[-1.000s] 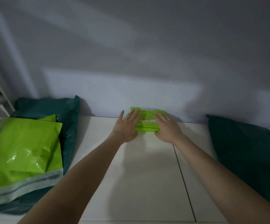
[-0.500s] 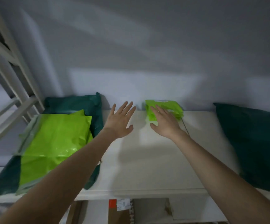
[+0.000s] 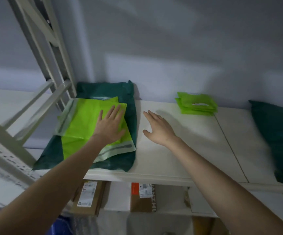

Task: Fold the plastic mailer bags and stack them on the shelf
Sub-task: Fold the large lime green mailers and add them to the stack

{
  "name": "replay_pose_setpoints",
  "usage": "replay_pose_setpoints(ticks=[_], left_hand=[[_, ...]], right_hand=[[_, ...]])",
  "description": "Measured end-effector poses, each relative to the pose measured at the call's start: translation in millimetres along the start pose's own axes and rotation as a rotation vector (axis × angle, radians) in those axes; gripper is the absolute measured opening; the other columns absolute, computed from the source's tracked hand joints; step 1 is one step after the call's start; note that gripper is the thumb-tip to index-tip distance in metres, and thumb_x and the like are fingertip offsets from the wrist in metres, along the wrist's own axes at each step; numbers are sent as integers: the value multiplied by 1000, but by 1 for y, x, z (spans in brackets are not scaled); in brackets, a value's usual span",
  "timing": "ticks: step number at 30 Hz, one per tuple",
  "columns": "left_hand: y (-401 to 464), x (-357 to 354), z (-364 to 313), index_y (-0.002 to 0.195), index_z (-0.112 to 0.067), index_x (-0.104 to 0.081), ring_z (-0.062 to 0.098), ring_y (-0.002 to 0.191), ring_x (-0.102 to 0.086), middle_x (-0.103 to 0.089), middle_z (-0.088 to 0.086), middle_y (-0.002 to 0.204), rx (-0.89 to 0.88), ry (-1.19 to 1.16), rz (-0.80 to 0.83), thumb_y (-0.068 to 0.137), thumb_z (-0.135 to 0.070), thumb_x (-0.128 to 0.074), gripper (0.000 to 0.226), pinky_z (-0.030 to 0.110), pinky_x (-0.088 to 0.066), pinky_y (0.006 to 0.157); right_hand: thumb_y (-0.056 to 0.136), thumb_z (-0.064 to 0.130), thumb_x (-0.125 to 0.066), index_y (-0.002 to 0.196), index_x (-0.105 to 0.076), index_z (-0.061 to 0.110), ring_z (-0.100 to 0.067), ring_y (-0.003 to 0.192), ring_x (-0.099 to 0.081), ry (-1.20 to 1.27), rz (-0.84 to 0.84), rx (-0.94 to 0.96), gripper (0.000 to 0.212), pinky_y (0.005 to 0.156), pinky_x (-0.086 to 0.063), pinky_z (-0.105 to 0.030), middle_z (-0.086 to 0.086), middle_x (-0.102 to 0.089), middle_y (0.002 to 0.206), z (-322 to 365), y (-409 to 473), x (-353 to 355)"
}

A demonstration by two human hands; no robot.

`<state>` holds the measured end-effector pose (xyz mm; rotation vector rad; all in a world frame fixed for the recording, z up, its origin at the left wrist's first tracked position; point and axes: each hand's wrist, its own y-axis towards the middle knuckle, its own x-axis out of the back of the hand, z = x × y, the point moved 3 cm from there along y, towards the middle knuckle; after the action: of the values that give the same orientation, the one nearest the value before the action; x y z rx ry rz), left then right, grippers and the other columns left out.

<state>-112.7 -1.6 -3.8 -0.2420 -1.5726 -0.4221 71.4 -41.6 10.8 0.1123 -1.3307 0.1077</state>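
— How far along is it, from where you stand?

— Partly done, I'd say. There's a small folded stack (image 3: pixel 196 106) of bright green mailers at the back of the shelf (image 3: pixel 179 146), against the wall. It looks like more than one bag, though I can't count the layers.

— And what's left?

— A flat green mailer (image 3: pixel 84 122) lies unfolded on the left end of the shelf, with what seems to be another green one under it. Both sit on a dark teal bag (image 3: pixel 117 94), also unfolded. On the far right there's another teal bag (image 3: pixel 276 133), flat as well. So several remain.

— What are the hands doing?

— The left hand (image 3: pixel 110 126) rests flat on the top green mailer, fingers straight and spread; no grip on it, just pressing. The right hand (image 3: pixel 157 128) is open too, fingers loose, holding nothing, over the bare shelf between the pile and the folded stack.

— So the next bag?

— My guess: the top green one gets folded next, then joins the stack.
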Motion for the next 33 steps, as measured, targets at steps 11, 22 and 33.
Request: replay_pose_setpoints(ticks=[11,22,33], left_hand=[[-39,-26,63,151,-23,-1,17,146,5,8,-2,159,91,-90,50,87,-60,-45,86,50,-2,116],[-43,-51,76,150,-25,1,20,146,2,8,-1,159,81,-124,79,85,-62,-47,89,52,-6,117],[-44,-45,69,151,-22,-9,18,144,-16,-6,-1,159,-13,-208,-24,95,-49,-35,67,48,-11,115]], right_hand=[[90,33,-55,149,-18,15,-26,138,-27,148,83,5,72,111,-29,-36,-6,-25,153,64,14,-48],[83,32,-59,129,-42,9,-28,110,-50,553,107,-307,55,88,-44,-35,-12,-51,119,88,39,-85],[84,33,-66,120,-56,14,-18,102,-60,1215,11,-558,42,85,-48,-30,-1,-63,114,98,44,-90]])
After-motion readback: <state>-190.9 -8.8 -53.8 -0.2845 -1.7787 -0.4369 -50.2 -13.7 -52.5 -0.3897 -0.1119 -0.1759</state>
